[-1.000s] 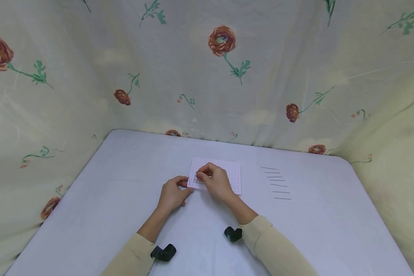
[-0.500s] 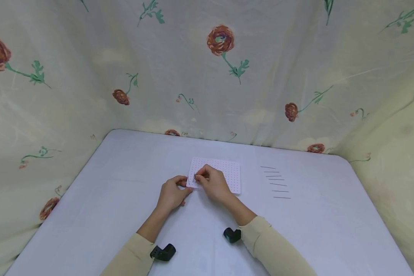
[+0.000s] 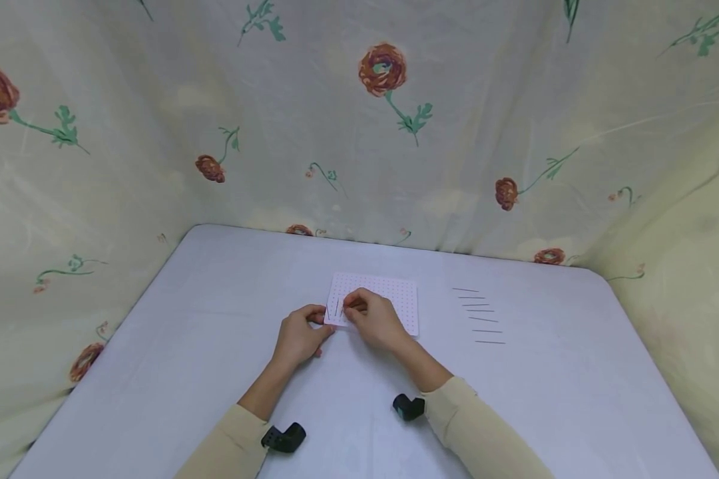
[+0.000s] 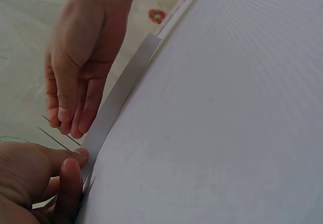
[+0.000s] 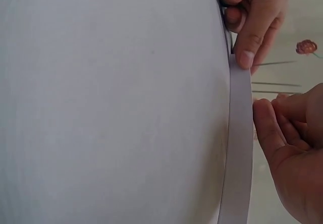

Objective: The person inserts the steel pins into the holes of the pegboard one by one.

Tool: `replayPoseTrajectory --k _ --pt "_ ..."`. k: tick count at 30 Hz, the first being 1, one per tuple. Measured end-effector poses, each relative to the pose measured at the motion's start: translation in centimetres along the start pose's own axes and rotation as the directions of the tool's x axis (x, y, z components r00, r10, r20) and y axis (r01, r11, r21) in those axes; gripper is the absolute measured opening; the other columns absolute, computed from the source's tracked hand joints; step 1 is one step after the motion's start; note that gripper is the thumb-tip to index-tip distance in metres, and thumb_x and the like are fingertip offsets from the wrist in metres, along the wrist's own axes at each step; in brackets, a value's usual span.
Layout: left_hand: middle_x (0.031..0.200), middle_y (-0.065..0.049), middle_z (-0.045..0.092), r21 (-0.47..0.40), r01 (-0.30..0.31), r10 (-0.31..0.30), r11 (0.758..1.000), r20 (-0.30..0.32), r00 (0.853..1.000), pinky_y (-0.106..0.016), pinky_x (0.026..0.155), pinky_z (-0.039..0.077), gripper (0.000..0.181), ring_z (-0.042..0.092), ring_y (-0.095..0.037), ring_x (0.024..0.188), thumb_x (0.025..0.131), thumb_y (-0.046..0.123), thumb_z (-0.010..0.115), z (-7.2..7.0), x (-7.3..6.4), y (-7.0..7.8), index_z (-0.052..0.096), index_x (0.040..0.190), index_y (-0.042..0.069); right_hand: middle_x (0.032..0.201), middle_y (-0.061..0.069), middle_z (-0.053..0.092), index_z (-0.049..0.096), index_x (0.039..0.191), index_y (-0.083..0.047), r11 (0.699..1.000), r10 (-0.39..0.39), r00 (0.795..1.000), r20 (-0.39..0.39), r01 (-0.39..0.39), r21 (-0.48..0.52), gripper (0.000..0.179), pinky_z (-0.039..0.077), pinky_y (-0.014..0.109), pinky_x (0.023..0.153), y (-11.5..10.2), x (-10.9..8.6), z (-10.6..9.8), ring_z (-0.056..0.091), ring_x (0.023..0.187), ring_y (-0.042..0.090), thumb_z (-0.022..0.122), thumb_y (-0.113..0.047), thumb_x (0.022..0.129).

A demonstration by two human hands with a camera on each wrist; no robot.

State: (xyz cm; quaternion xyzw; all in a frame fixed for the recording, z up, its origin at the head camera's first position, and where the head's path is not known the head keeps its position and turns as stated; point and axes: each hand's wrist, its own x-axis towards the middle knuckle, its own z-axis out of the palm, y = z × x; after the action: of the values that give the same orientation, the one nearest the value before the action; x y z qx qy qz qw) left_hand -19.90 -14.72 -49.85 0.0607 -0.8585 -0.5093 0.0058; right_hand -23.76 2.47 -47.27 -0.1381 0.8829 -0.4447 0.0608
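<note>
A white board with rows of small holes (image 3: 404,299) lies on the table. At its near left corner, my left hand (image 3: 299,338) grips the edge between thumb and fingers. Thin dark sticks stand up from the board's left part, one of them a stick (image 3: 337,307) apart from both hands. Over the board, my right hand (image 3: 376,319) has thumb and fingertips drawn together at another stick (image 5: 290,92). The fingers partly hide that stick. In the left wrist view the board's side edge (image 4: 121,85) runs beneath both hands.
Several more thin dark sticks, one the nearest stick (image 3: 490,342), lie spaced in a column to the right of the board. A white cloth covers the table (image 3: 156,372). Flower-patterned curtain (image 3: 311,100) hangs behind and at the sides.
The right fingertips shifted slightly left onto an upright stick, then moved back a little to the right. The left hand stays at the board's corner.
</note>
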Motion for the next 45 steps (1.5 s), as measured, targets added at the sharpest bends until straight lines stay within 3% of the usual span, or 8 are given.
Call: replayPoseTrajectory --k 11,22,33,45 --pt "0.101 -0.011 0.069 0.013 0.006 -0.006 1.000 0.000 1.000 -0.021 0.044 0.050 0.043 0.055 -0.009 0.044 0.088 0.009 0.077 0.5 0.0 0.2 0.066 0.128 0.001 0.104 0.006 0.071 0.068 0.108 -0.010 0.997 0.073 0.995 -0.063 -0.072 0.019 0.013 0.058 0.035 0.090 2.1 -0.9 -4.0 0.069 0.098 0.019 0.069 -0.010 0.095" --pt "0.102 -0.011 0.068 0.011 0.022 -0.022 1.000 -0.016 1.000 -0.019 0.043 0.049 0.044 0.055 -0.009 0.044 0.087 0.010 0.078 0.0 0.0 0.0 0.066 0.129 0.002 0.109 0.013 0.070 0.066 0.119 -0.004 0.991 0.115 0.983 -0.143 -0.124 -0.058 0.024 0.054 0.023 0.078 5.9 -2.6 -11.1 0.068 0.103 0.025 0.065 -0.018 0.099" --pt "0.102 -0.012 0.068 0.012 0.030 -0.030 0.999 -0.007 1.000 -0.021 0.045 0.050 0.044 0.055 -0.010 0.044 0.088 0.009 0.077 -0.1 -0.2 0.1 0.065 0.129 0.001 0.113 0.015 0.070 0.064 0.124 -0.001 0.980 0.119 0.973 -0.196 -0.147 -0.135 0.034 0.051 0.018 0.077 9.9 -6.2 -17.7 0.067 0.104 0.026 0.064 -0.026 0.101" --pt "0.100 -0.011 0.068 0.002 0.013 -0.013 1.000 -0.006 1.000 -0.021 0.044 0.050 0.043 0.055 -0.009 0.044 0.087 0.009 0.077 0.3 -0.2 0.0 0.066 0.128 0.001 0.114 0.017 0.068 0.063 0.126 0.000 0.949 0.199 0.960 -0.197 -0.239 -0.206 0.037 0.051 0.017 0.072 13.5 -9.5 -20.9 0.064 0.103 0.027 0.063 -0.027 0.101"
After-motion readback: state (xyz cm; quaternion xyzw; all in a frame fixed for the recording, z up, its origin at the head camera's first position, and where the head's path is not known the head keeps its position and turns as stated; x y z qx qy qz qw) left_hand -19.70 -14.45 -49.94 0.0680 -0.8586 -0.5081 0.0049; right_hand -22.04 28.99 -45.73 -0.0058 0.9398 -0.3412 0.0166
